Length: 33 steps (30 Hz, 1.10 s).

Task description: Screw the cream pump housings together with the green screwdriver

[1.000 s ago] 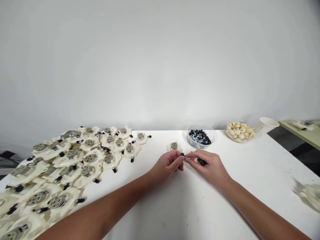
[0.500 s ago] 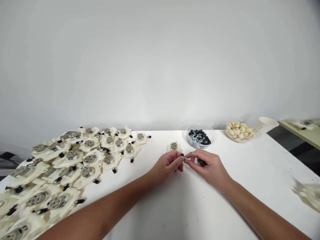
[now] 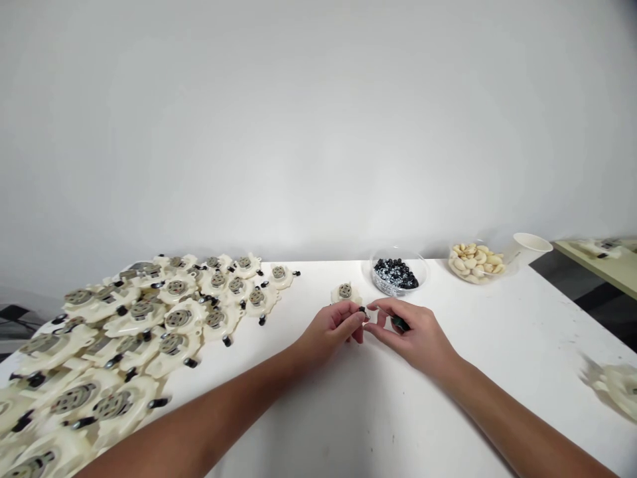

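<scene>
At the middle of the table, my left hand point(image 3: 338, 325) pinches a small black part point(image 3: 363, 310) between thumb and fingers. My right hand point(image 3: 411, 330) is just to its right, curled around a dark green object point(image 3: 400, 323), perhaps a tool handle; its thumb and index finger are a little apart near the black part. Behind my left hand lies a cream plastic housing point(image 3: 345, 291) with a round grey metal centre. A clear bowl point(image 3: 423, 273) with black and shiny small parts stands behind my right hand.
Many cream housings point(image 3: 179, 317) with black pieces cover the left of the white table point(image 3: 308, 411). At the back right stand a clear container of cream-coloured pieces point(image 3: 476, 263) and a white cup point(image 3: 531, 247). Another cream part point(image 3: 617, 388) lies at the right edge.
The thumb and index finger of my right hand have parted slightly beside the black part. My left hand keeps its pinch in nearly the same place.
</scene>
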{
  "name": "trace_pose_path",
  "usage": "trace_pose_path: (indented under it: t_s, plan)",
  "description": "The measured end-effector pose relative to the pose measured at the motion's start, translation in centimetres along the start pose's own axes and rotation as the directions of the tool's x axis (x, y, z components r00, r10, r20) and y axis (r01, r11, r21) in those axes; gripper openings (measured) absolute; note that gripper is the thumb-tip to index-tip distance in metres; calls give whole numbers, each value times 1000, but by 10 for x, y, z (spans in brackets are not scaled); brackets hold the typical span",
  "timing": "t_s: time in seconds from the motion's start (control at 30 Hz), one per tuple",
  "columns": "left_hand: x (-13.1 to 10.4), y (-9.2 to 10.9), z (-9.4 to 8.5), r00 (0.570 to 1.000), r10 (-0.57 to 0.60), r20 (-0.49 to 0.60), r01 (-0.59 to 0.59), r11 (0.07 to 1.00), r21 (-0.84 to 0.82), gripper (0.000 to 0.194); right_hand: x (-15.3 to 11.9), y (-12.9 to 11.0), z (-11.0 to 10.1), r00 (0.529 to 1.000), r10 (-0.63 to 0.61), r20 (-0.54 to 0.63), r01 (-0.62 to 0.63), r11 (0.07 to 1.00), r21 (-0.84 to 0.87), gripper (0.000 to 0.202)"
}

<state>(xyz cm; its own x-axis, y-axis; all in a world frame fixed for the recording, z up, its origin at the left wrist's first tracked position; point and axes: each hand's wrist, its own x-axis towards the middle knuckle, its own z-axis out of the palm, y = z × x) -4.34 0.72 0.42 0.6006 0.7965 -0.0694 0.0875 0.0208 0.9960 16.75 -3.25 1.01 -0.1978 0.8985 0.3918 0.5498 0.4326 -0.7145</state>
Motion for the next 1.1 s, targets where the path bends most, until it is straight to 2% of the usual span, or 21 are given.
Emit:
trace_pose_path:
  t_s: [0.17, 0.43, 0.6, 0.7, 0.77, 0.93, 1.1]
  plan:
    - [1, -1, -1, 1000, 2, 2, -2, 1000, 23, 38, 1, 1, 0, 999, -53, -7, 53, 998, -18, 16]
    - [0, 0, -1, 1000, 14, 4, -15, 996, 83, 38, 1, 2, -1, 997, -73, 0, 73, 996, -51, 19]
    - [0, 0, -1, 1000, 14, 1, -14, 994, 111, 39, 2, 1, -2, 994, -106, 30, 108, 991, -82, 27]
    - [0, -1, -2, 1000, 6, 4, -6, 996, 86, 38, 1, 1, -1, 998, -54, -13, 54, 997, -48, 18]
    - [1, -2, -3, 1000, 9, 1, -9, 998, 66, 37, 1, 1, -1, 999, -32, -21, 32, 999, -11, 19]
    - [1, -3, -3, 1000, 24, -7, -24, 999, 27, 34, 1, 1, 0, 996, -85, 14, 85, 996, 7, 9]
    - [1, -2, -2, 1000, 16, -2, -16, 999, 35, 34, 0, 2, -1, 997, -72, 13, 73, 997, -13, 9]
